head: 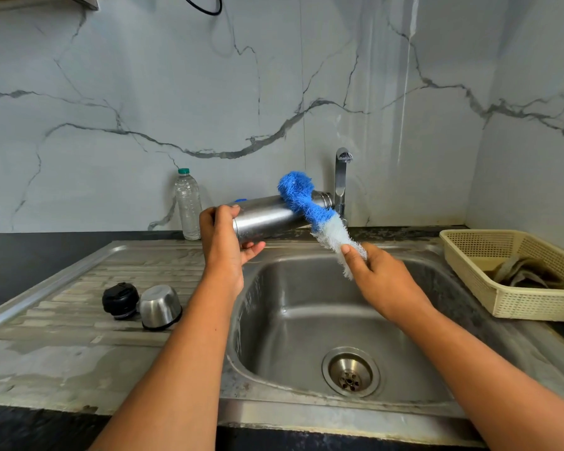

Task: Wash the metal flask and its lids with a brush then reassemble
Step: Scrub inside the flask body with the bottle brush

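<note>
Over the sink (306, 323), left hand (223, 244) fingers wrap the metal flask (267, 218) base; right hand (376, 278) fingers pinch the brush (310, 206) — bristles draped on the flask — both lids (142, 305) on the drainboard.

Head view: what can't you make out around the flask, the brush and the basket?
Head view, all of it:
Base of the flask: covered by the left hand.
Opening of the flask: turned away from the camera.
Handle of the brush: hidden under the right hand.
Right end of the basket: cut off by the frame edge.
</note>
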Demonstrator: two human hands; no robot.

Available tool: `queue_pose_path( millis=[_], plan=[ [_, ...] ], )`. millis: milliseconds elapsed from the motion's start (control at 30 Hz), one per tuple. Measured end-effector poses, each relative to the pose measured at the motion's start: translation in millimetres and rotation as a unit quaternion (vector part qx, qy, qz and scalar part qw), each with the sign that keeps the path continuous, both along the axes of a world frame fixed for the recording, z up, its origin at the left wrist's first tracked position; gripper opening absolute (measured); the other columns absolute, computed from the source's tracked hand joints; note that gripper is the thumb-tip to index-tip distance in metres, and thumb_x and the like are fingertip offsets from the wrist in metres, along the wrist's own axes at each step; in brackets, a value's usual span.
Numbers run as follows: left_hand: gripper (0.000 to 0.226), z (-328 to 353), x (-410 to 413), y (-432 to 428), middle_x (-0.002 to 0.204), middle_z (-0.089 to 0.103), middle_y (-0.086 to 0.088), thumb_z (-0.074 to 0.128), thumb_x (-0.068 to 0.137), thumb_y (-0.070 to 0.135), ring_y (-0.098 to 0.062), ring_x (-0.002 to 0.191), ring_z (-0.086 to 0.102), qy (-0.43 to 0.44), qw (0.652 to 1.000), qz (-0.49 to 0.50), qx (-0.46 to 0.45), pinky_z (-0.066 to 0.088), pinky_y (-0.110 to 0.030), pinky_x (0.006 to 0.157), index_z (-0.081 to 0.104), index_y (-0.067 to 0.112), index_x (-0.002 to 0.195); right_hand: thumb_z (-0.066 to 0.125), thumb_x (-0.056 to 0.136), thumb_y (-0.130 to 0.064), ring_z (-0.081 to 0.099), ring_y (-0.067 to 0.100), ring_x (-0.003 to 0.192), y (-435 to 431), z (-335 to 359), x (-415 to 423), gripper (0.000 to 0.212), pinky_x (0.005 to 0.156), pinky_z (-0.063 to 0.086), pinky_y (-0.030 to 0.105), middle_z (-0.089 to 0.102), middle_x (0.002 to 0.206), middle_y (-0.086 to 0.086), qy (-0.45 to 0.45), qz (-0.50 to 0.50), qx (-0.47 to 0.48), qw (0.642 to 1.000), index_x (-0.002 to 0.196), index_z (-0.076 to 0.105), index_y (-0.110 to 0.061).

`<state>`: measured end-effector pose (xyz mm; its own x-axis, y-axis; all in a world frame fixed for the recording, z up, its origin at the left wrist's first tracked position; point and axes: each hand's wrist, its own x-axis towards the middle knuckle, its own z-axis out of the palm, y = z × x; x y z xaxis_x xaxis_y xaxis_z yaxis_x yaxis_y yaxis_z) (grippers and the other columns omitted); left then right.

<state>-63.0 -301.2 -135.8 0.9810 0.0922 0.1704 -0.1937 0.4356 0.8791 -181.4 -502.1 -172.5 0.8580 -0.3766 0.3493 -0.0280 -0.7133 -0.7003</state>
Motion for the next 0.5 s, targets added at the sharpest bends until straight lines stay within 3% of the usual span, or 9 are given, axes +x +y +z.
queue_pose_path(
  millis=[233, 500],
  plan=[
    [0.011, -0.2, 4.5, 4.9, 0.094, 0.056, 0.005, 0.06, 0.099, 0.038, -0.018, 0.081, 0.057, -0.062, 0.988, 0.137, 0.041, 0.043, -0.023, 0.044, 0.052, 0.032, 0.094, 0.035, 0.103, -0.061, 0.061, 0.009, 0.084, 7.0, -4.3, 5.1, 0.046, 0.069, 0.045, 0.028, 0.066, 0.091, -0.006, 0.041, 0.038, 0.025, 0.998, 0.109, 0.062, -0.025],
    [0.014, -4.7, -0.3, -8.4, 0.086, 0.057, 0.006, 0.058, 0.101, 0.035, -0.016, 0.074, 0.054, -0.09, 0.981, 0.14, 0.097, 0.043, -0.021, 0.042, 0.053, 0.023, 0.096, 0.032, 0.104, -0.062, 0.061, 0.008, 0.085, 13.2, -0.4, 8.5, 0.049, 0.068, 0.044, 0.028, 0.066, 0.093, -0.008, 0.036, 0.035, 0.031, 0.998, 0.117, 0.061, -0.026]
  ],
)
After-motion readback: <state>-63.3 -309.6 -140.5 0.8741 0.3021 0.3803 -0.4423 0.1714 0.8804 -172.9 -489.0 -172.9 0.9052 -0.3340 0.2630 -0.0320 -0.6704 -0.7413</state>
